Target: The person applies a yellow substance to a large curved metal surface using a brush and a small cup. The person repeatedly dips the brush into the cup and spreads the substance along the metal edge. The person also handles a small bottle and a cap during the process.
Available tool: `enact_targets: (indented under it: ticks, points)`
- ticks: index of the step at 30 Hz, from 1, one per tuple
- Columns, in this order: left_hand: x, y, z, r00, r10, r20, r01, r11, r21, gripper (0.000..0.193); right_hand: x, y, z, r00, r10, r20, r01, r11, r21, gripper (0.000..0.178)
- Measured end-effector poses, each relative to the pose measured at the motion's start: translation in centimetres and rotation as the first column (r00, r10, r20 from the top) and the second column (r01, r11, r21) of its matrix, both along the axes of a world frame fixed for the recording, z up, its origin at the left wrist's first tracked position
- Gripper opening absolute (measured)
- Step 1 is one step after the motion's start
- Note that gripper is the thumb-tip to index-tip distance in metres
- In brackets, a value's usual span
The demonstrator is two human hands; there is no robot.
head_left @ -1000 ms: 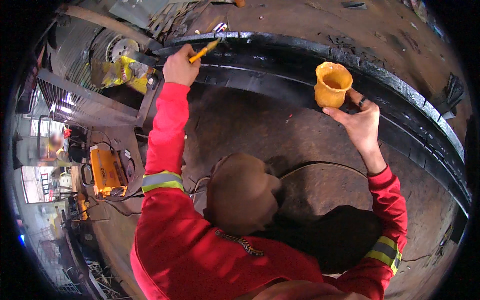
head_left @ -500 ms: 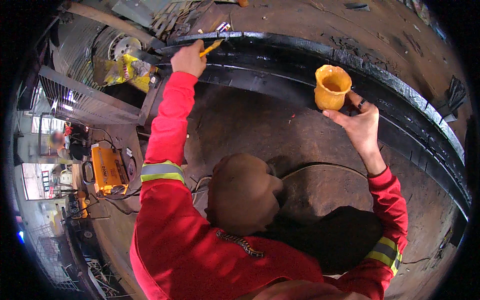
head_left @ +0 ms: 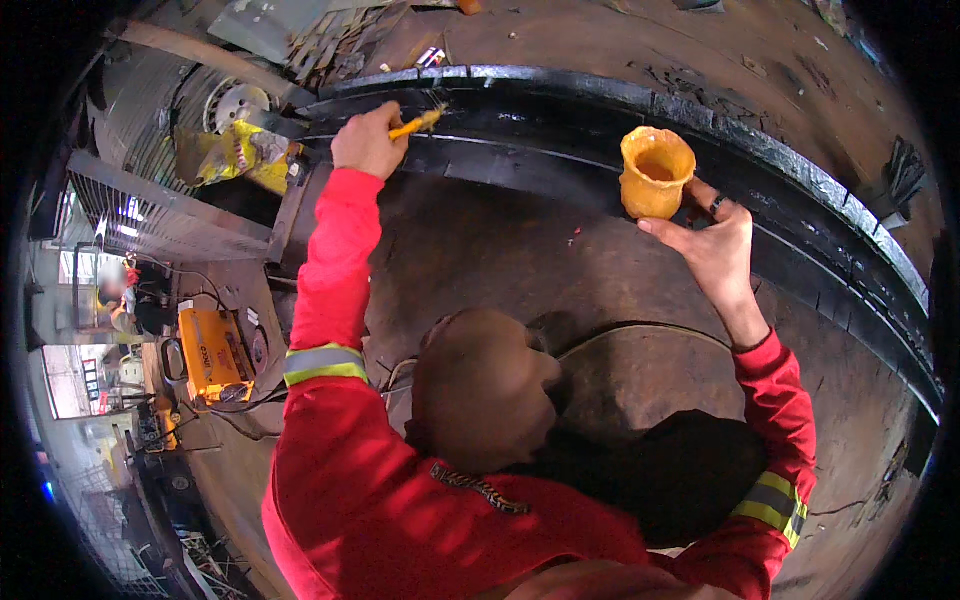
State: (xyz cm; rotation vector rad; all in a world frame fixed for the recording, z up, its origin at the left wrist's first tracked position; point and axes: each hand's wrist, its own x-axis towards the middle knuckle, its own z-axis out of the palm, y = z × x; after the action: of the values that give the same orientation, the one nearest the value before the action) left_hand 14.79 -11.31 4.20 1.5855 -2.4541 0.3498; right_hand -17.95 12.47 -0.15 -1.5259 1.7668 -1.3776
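My left hand point(head_left: 368, 142) is closed around the yellow handle of a small paintbrush point(head_left: 424, 122). The brush's bristles point right, over the channel of a long dark metal beam point(head_left: 560, 122) that curves across the picture. On the right, my right hand point(head_left: 716, 232) grips a yellow-orange cup point(head_left: 656, 172) with a wavy rim, thumb and fingers around its lower part. The cup stands upright at the near side of the beam; its inside looks orange-brown, and I cannot tell how full it is.
An orange welding machine point(head_left: 214, 352) with cables sits at the left. Beyond it a person point(head_left: 125, 295) shows far off. A yellow bag point(head_left: 240, 158) and a wheel rim point(head_left: 236, 106) lie at the upper left, near a ridged metal panel point(head_left: 165, 215). A cable point(head_left: 640, 326) crosses the floor.
My left hand has moved slightly nearer and left with the paintbrush, which now sits lower over the beam's channel. My right hand and the cup have barely shifted.
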Motion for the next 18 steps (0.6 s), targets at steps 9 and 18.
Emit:
enact_targets:
  ticks: [9, 18]
  points:
    - [-1.3, 0.0, -1.5, 0.980, 0.045, -0.192, -0.054, 0.998, -0.043, 0.021, 0.3, 0.0, 0.3, 0.994, 0.039, 0.099, -0.039, 0.999, 0.000, 0.057]
    - [1.8, -0.1, -3.5, 0.772, -0.078, -0.631, -0.008, 0.991, -0.132, 0.024, 0.0, -0.1, 0.4, 0.986, 0.050, 0.159, -0.046, 0.999, -0.030, 0.058]
